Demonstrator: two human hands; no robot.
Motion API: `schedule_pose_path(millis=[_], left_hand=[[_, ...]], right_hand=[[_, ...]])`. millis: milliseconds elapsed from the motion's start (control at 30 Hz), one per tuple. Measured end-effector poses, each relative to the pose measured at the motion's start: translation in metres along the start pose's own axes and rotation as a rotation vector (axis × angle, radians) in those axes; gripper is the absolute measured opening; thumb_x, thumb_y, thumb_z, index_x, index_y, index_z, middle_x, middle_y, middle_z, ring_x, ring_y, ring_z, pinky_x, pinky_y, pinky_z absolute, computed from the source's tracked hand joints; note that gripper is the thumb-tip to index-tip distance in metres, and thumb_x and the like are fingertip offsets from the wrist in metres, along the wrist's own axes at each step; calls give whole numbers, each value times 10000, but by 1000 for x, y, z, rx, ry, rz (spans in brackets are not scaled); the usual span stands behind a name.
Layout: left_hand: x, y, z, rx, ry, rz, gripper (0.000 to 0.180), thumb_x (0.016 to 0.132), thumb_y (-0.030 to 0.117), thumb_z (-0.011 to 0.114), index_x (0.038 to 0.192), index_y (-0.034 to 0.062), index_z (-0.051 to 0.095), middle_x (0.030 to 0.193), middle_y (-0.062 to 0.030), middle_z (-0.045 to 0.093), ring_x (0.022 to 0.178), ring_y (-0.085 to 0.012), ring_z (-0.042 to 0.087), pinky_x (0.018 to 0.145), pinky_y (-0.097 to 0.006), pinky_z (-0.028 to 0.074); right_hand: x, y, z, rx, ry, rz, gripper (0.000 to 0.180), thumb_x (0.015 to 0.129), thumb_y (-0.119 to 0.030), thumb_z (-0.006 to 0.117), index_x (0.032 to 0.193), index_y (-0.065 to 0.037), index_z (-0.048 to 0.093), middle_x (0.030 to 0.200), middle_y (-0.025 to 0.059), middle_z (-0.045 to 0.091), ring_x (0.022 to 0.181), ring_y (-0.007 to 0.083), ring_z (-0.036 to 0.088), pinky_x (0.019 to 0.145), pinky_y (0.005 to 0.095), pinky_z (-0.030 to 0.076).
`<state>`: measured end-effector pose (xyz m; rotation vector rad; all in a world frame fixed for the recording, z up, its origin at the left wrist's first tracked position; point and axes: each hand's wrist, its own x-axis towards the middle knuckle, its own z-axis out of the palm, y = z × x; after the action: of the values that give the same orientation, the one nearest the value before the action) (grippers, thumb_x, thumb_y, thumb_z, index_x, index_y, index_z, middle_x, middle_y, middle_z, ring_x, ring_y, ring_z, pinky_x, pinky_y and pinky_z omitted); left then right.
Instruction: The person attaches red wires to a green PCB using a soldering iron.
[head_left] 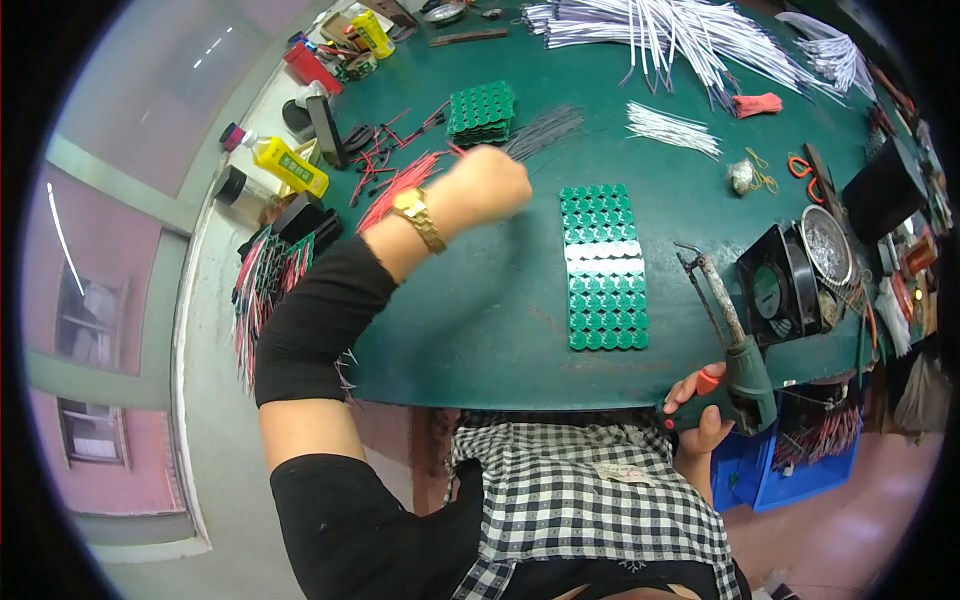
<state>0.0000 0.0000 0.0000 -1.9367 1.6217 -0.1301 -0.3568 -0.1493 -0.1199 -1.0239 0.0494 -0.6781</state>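
Apron (pixel 590 500), right-held soldering gun (pixel 750 378), panel (pixel 605 290) between hands (pixel 490 188) (pixel 708 428)

Left hand (pixel 492 187), gold watch (pixel 418 218) at wrist, above green tabletop (pixel 470 330), near red wires (pixel 405 190) and stacked green circuit boards (pixel 480 112) (fingers mostly hidden from here). Right hand (pixel 700 420) grips green soldering gun (pixel 750 382) at near edge, tip pointing away. Panel of round green boards (pixel 607 312) lies flat between. Black fan (pixel 770 290) at right; white wires (pixel 670 125) beyond.
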Motion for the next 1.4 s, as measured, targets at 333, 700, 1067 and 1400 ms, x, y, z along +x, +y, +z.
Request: schedule_pose_path(millis=[333, 700, 1067, 1400], left_hand=[[33, -1, 32, -834, 751, -330, 86, 831, 127, 612, 881, 60, 630, 778, -131, 643, 713, -303, 635, 641, -375, 503], [40, 21, 68, -1492, 550, -623, 111, 793, 86, 640, 851, -8, 622, 710, 5, 603, 657, -46, 530, 604, -221, 455], [41, 25, 60, -1506, 529, -591, 87, 745, 72, 666, 777, -1, 632, 747, -99, 641, 634, -184, 636, 598, -279, 507], [46, 29, 65, -1510, 605, -641, 66, 741, 20, 676, 737, -11, 617, 688, -11, 583, 581, -30, 507, 525, -188, 416]], right_hand=[[9, -5, 8, -40, 53, 69, 529, 850, -325, 602, 1201, 5, 383, 796, 131, 531, 610, 188, 557, 567, 300, 494], [53, -26, 36, -154, 200, 337, 528, 825, -195, 629, 1236, 23, 381, 809, 149, 568, 628, 197, 588, 582, 297, 512], [156, -8, 79, -584, -141, 290, 319, 804, -29, 601, 1112, 14, 531, 833, 68, 606, 688, 135, 586, 612, 275, 485], [149, 5, 77, -635, -41, 537, 146, 747, -52, 613, 891, -32, 622, 794, 54, 624, 711, 179, 599, 648, 314, 487]])
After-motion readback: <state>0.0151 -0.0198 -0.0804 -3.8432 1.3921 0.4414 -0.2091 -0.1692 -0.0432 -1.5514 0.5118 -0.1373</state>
